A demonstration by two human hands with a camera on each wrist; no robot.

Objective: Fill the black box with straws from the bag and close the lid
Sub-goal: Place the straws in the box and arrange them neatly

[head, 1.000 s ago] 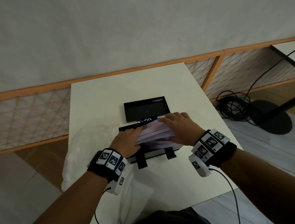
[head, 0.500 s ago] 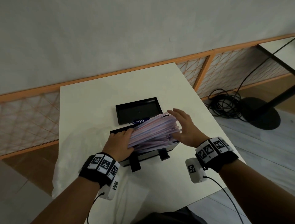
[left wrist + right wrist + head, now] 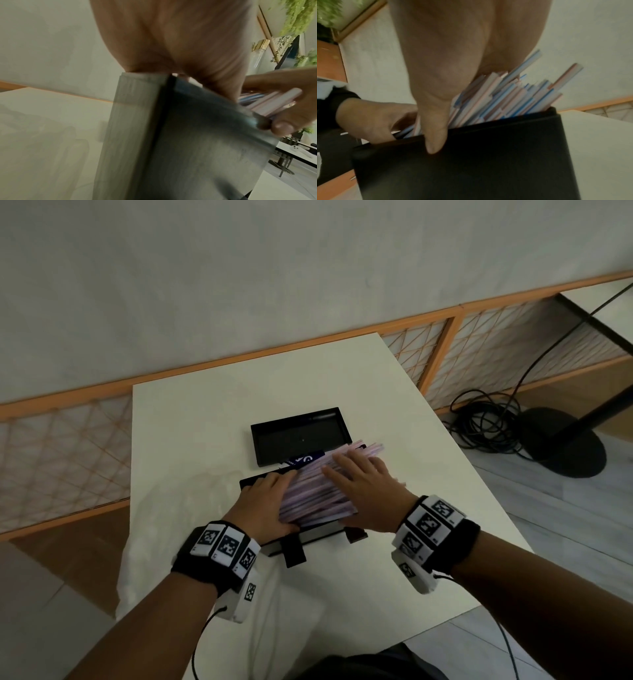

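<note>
The black box (image 3: 318, 535) stands in the middle of the white table (image 3: 205, 422), heaped with pink and blue striped straws (image 3: 318, 494) that rise above its rim. My right hand (image 3: 366, 491) lies flat on top of the straws, fingers straight, and in the right wrist view its thumb (image 3: 435, 135) hangs over the box's front wall (image 3: 471, 162). My left hand (image 3: 267, 501) rests against the left ends of the straws, fingers laid over them. The straws' (image 3: 505, 97) right ends stick out unevenly. The black lid (image 3: 298, 436) lies open side up just behind the box.
A crumpled translucent bag (image 3: 161, 535) lies on the table's left front part and hangs over the edge. A blue label (image 3: 303, 460) shows between box and lid. On the floor to the right are a coiled cable (image 3: 486, 426) and a black stand base (image 3: 561, 443).
My right hand has moved from the right ends of the straws onto the top of the pile. The pile now lies lower and flatter in the box.
</note>
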